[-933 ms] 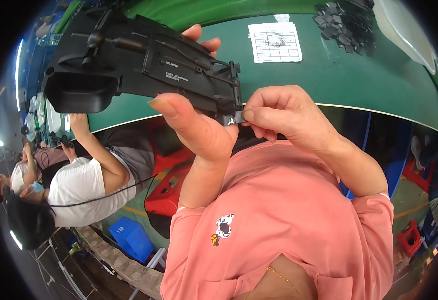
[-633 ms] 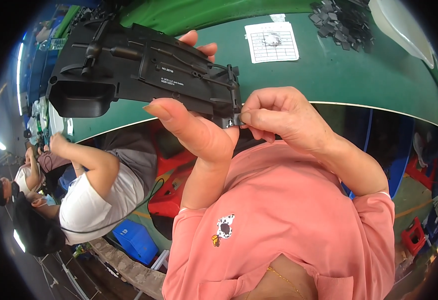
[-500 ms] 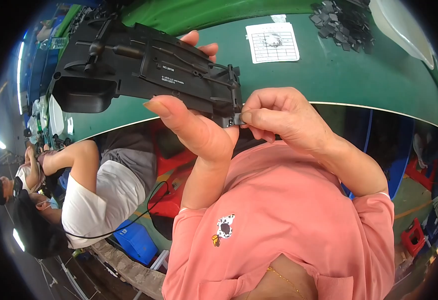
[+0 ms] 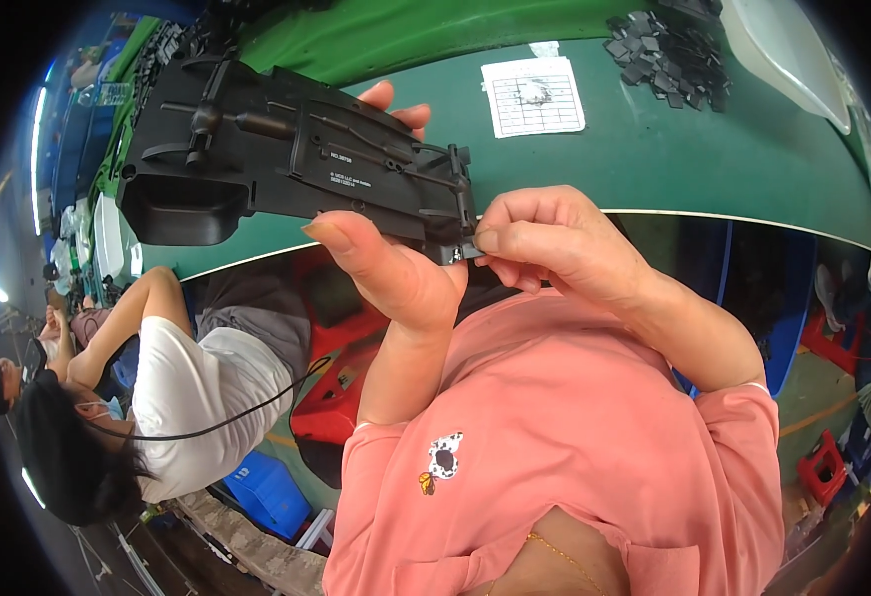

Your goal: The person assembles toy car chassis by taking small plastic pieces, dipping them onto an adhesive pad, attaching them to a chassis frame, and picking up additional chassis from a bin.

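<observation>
A black plastic toy car chassis (image 4: 287, 149) lies across my left hand (image 4: 396, 268), raised above the near edge of the table. My left thumb is along its near side, and fingertips show past its far side. At the chassis's right end, my right hand (image 4: 545, 238) pinches a small dark grey flat piece (image 4: 470, 250) between thumb and index finger. That piece touches the near corner of the chassis, close to a small shiny spot. Whether it is fastened there I cannot tell.
On the green table (image 4: 654, 169) lie a printed paper sheet (image 4: 560, 114) with small bits on it and a heap of small black pieces (image 4: 669, 60). A white tray (image 4: 788, 55) stands at the far right. A person in a white shirt (image 4: 222, 387) sits to my left.
The chassis has shifted slightly right and down in the picture, while both hands keep their grips. The seated person on the left has leaned a little.
</observation>
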Demonstrator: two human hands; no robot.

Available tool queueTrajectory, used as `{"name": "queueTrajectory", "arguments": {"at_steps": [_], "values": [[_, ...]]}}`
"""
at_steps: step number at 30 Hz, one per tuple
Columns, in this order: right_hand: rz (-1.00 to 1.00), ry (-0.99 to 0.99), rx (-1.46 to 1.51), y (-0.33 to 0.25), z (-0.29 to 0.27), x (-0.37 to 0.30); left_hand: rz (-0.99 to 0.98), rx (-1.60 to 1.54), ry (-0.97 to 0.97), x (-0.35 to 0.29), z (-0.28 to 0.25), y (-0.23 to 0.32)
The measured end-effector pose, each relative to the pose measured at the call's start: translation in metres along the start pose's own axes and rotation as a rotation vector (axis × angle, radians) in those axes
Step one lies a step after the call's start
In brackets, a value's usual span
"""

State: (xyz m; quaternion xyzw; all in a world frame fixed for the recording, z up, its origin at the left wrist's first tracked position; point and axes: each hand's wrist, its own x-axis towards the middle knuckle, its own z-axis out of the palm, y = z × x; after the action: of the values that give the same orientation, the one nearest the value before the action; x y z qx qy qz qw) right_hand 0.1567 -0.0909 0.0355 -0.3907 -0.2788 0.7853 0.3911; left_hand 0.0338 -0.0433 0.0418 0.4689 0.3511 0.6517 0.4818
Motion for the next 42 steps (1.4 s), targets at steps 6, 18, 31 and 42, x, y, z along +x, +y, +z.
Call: {"name": "queueTrajectory", "arguments": {"at_steps": [6, 18, 31, 42], "values": [[-0.016, -0.011, -0.030, 0.000, 0.007, 0.000, 0.021, 0.049, 0.002, -0.001, -0.002, 0.007], [-0.110, -0.042, -0.197, -0.004, 0.016, -0.014, -0.054, -0.108, 0.053, -0.003, -0.005, 0.020], [-0.454, 0.565, -0.801, -0.013, -0.038, -0.041, -0.149, -0.314, 0.056, 0.008, -0.043, -0.016], [-0.721, 0.670, -1.123, -0.001, -0.057, -0.039, -0.156, -0.466, -0.149, 0.019, -0.047, -0.031]]}}
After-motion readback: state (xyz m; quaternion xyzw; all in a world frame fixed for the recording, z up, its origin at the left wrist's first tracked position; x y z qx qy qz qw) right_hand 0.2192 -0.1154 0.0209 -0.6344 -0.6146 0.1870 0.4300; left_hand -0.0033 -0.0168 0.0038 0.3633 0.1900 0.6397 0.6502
